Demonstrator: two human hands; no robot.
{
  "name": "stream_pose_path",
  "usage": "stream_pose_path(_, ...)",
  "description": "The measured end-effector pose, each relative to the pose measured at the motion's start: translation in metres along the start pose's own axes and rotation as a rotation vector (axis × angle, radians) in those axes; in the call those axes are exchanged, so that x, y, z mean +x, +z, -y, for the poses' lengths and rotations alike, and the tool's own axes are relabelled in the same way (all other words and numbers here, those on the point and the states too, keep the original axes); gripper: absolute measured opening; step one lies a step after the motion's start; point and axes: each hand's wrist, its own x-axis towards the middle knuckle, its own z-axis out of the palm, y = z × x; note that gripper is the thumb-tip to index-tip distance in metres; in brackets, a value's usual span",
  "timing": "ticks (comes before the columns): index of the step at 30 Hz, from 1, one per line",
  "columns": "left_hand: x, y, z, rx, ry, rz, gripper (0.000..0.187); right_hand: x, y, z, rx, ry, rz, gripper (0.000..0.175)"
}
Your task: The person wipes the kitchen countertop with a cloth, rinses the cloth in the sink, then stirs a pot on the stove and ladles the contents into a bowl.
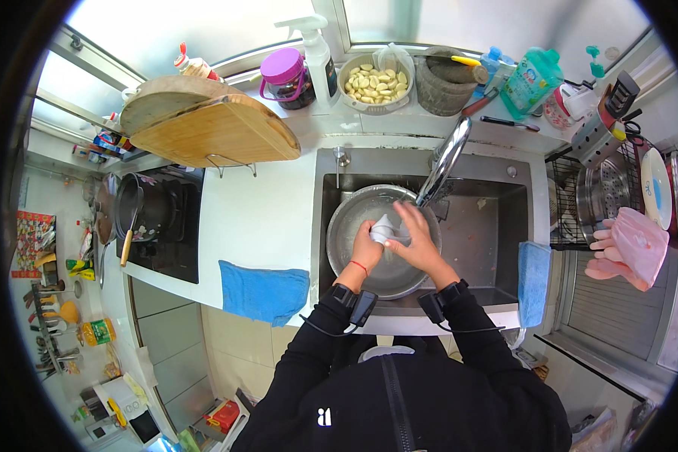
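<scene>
Over a round metal basin (344, 265) in the sink, my left hand (366, 246) holds a small white pointed object (382, 227). The object has a ridge round it; its exact kind is unclear. My right hand (417, 240) is just to its right, fingers spread, with the thumb close to the object's lower side. Something translucent shows between the hands, too blurred to name. The basin's bottom looks wet and cloudy. A chrome faucet (445, 161) reaches down over the basin's right rim.
Right of the basin is the sink floor (474, 243) with small scraps. Blue cloths (264, 289) hang over the counter edge. Behind the sink stand a bowl of peeled garlic cloves (376, 85), a stone mortar (443, 85) and a spray bottle (316, 62). Wooden cutting boards (220, 130) stand left.
</scene>
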Motion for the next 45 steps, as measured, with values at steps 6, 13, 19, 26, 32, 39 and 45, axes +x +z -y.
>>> stream_pose_path(6,-0.005,-0.028,-0.021,-0.513,-0.122,0.492,0.047,0.011,-0.010,0.018,0.181,-0.063,0.328,0.064)
stream_pose_path(13,-0.014,-0.046,-0.018,-0.588,-0.547,0.146,0.053,0.006,-0.020,0.044,0.042,-0.114,0.287,0.035)
stream_pose_path(19,-0.003,-0.031,0.006,-0.817,-0.543,0.394,0.058,-0.009,-0.009,0.069,0.078,-0.376,0.344,0.033)
stream_pose_path(26,0.010,-0.010,0.022,-0.979,-0.435,0.150,0.040,-0.015,0.021,0.031,0.321,0.072,-0.151,0.026)
stream_pose_path(32,-0.004,0.020,-0.015,-0.725,-0.103,-0.190,0.035,-0.005,0.045,0.016,0.848,0.546,-0.266,0.022)
stream_pose_path(39,-0.011,0.028,-0.030,-0.191,0.185,-0.177,0.035,0.007,0.040,0.011,1.238,0.986,-0.138,0.018)
stream_pose_path(45,-0.019,0.019,-0.033,-0.196,0.416,-0.112,0.036,0.008,0.050,-0.017,1.483,0.963,-0.044,0.018)
